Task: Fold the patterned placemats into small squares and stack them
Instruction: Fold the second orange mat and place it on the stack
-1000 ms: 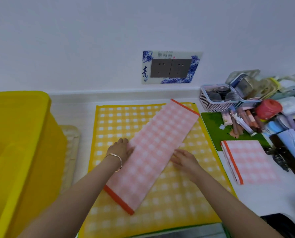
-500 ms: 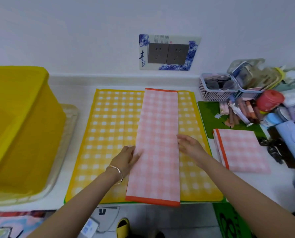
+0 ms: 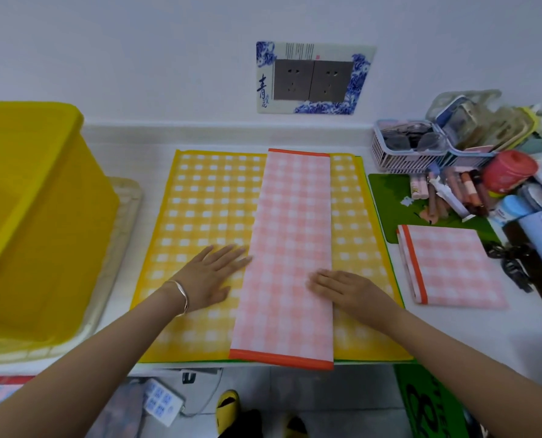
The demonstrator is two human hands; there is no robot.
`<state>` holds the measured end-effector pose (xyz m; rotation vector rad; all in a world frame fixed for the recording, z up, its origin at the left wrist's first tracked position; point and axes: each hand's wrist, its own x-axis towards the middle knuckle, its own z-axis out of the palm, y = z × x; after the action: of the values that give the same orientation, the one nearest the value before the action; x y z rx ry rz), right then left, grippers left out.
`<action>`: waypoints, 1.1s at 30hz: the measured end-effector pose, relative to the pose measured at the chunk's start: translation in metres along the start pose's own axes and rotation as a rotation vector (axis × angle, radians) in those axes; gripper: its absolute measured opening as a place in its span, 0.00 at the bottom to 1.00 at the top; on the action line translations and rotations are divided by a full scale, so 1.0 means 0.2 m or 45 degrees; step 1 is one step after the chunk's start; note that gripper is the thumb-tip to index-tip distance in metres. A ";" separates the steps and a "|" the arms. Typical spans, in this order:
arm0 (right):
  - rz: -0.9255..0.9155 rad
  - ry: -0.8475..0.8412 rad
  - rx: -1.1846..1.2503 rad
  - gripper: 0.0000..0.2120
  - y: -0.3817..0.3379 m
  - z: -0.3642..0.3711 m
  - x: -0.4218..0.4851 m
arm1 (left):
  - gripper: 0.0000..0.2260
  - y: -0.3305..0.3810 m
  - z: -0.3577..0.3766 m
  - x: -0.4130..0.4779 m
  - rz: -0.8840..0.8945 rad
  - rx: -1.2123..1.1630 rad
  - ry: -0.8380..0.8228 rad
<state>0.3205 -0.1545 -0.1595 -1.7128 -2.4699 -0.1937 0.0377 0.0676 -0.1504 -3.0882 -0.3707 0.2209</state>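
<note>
pink placemat point(image 3: 290, 248), already folded into a long strip, lay on top of the yellow placemat point(image 3: 206, 200) on the bench point(image 3: 453, 336). a second before it sat diagonal; now it ran straight, far orange hem at the yellow mat's back edge, near hem at the bench front. left grip point(image 3: 209, 276) lay flat and open on the yellow mat, fingertips touching the strip's left edge. right grip point(image 3: 348, 287) was also flat and open, fingers pressing the strip's right side, clasping nothing. judgement: squaring-up done, strip ready for cross folds. one folded pink square point(image 3: 453, 267) waited well to the right, probably the base of the stack.
</note>
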 end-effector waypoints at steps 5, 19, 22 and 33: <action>0.099 0.001 0.166 0.24 -0.05 0.02 0.06 | 0.38 0.01 0.02 0.05 0.106 -0.026 -0.002; 0.232 0.050 0.300 0.30 -0.02 0.08 -0.14 | 0.24 0.18 0.13 0.12 0.279 -0.152 0.347; 0.406 0.218 0.314 0.20 -0.05 0.09 -0.13 | 0.15 0.20 0.11 0.13 0.136 -0.411 0.549; 1.344 0.386 0.999 0.14 -0.05 0.02 0.03 | 0.17 0.29 0.03 0.25 -0.763 -1.107 0.551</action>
<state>0.3082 -0.1516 -0.1631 -2.0476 -0.9493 0.5026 0.0982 0.0237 -0.1648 -3.3832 -1.6833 -0.8072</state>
